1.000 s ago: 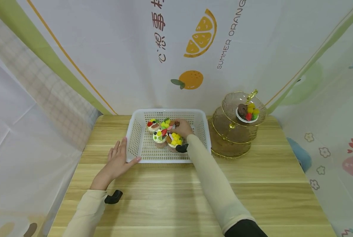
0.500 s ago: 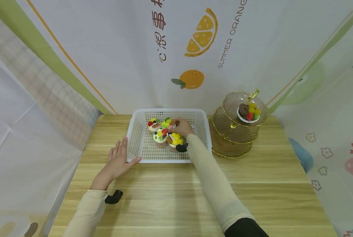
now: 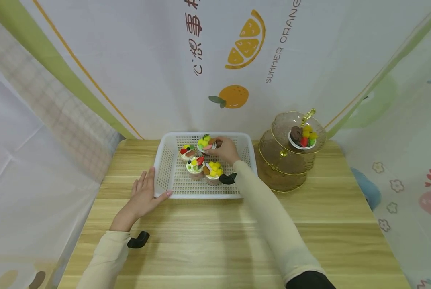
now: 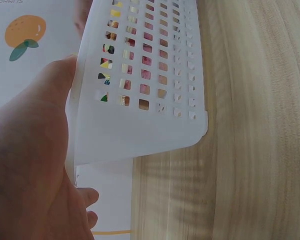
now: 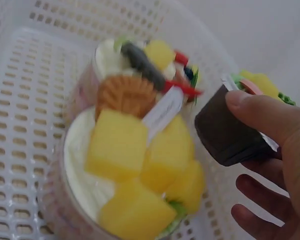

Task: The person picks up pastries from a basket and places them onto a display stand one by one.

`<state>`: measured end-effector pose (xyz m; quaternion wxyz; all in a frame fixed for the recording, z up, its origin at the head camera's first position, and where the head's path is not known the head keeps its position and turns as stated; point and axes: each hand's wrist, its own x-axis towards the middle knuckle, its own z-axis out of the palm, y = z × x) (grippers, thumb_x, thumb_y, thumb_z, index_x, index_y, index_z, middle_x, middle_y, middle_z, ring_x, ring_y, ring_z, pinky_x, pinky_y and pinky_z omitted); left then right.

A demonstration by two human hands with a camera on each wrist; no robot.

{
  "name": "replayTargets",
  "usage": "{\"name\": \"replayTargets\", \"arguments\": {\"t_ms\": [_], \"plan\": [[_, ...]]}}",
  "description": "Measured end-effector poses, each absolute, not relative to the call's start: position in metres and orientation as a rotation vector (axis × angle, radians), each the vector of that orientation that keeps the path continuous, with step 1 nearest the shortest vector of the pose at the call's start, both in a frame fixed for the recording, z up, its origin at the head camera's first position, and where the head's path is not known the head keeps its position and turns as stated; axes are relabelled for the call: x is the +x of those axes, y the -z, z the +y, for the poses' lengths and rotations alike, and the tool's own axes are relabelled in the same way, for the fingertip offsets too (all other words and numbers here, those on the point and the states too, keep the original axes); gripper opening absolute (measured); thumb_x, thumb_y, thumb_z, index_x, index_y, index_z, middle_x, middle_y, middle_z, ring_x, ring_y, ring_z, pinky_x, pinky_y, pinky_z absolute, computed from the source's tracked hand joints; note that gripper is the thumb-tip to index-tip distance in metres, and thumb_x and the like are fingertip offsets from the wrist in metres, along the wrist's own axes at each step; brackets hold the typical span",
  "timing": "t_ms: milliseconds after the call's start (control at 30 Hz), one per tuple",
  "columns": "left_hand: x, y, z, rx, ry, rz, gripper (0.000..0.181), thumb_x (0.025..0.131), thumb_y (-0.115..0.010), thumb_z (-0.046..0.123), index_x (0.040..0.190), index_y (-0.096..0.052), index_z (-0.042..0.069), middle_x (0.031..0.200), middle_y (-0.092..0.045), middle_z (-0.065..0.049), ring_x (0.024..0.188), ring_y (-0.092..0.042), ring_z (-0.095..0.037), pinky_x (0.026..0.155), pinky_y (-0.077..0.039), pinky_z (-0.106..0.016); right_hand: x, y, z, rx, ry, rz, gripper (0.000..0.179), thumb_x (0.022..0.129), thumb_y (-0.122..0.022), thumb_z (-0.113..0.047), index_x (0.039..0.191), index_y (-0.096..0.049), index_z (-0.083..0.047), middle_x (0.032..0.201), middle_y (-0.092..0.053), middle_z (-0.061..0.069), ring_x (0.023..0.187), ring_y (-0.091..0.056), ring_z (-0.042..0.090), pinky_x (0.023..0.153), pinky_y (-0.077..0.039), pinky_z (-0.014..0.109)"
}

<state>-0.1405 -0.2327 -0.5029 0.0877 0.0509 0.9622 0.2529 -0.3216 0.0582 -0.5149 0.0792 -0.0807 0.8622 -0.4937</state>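
My right hand (image 3: 227,151) pinches a toy cupcake (image 3: 205,143) in a dark brown cup (image 5: 230,127), topped with yellow fruit and a biscuit. It is raised and tilted over the back of the white plastic basket (image 3: 172,192). Three other toy cupcakes stand in the basket: one with yellow mango cubes (image 3: 214,170), one with a strawberry slice (image 3: 195,165), one with red and yellow fruit (image 3: 188,152). At the basket's left side rests my left hand (image 3: 143,198), fingers straight along the wall and thumb at the front rim corner.
Right of the basket stands a tiered clear stand (image 3: 287,160) with gold rims and a gold handle (image 3: 308,116). Its top tier bears a chocolate cupcake (image 3: 302,138) in a white-rimmed cup. A printed curtain (image 3: 146,80) hangs behind the wooden table (image 3: 201,241).
My right hand has lifted the brown-cup cupcake up from among the others, a little toward the back. My left hand stays at the basket's side.
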Motion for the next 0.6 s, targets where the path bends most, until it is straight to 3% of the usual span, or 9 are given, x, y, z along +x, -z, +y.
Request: {"name": "replayTargets", "arguments": {"t_ms": [133, 333, 600], "plan": [[-0.141, 0.502, -0.232, 0.154, -0.756, 2.865, 0.11, 0.093, -0.054, 0.061, 0.157, 0.009, -0.002, 0.164, -0.003, -0.03, 0.152, 0.006, -0.049, 0.117, 0.005, -0.07, -0.31, 0.49, 0.061, -0.312, 1.545, 2.562, 0.046, 0.079, -0.083, -0.033, 0.119, -0.068, -0.015, 0.106, -0.069, 0.007, 0.087, -0.06, 0.018, 0.071, -0.049, 0.029], [-0.141, 0.502, -0.232, 0.157, -0.757, 2.863, 0.11, 0.093, -0.054, 0.062, 0.157, 0.012, 0.0, 0.164, -0.003, -0.03, 0.152, 0.006, -0.049, 0.117, 0.005, -0.07, -0.299, 0.467, 0.071, -0.318, 1.632, 2.523, 0.055, 0.078, -0.084, -0.036, 0.128, -0.065, -0.02, 0.118, -0.071, 0.002, 0.106, -0.067, 0.017, 0.089, -0.056, 0.036], [-0.141, 0.501, -0.234, 0.16, -0.748, 2.869, 0.11, 0.093, -0.053, 0.063, 0.156, 0.014, 0.001, 0.163, -0.004, -0.031, 0.151, 0.005, -0.051, 0.116, 0.003, -0.071, -0.279, 0.452, 0.09, -0.346, 1.642, 2.633, 0.053, 0.078, -0.083, -0.039, 0.125, -0.068, -0.019, 0.121, -0.071, 0.003, 0.109, -0.065, 0.02, 0.095, -0.055, 0.041]]}}
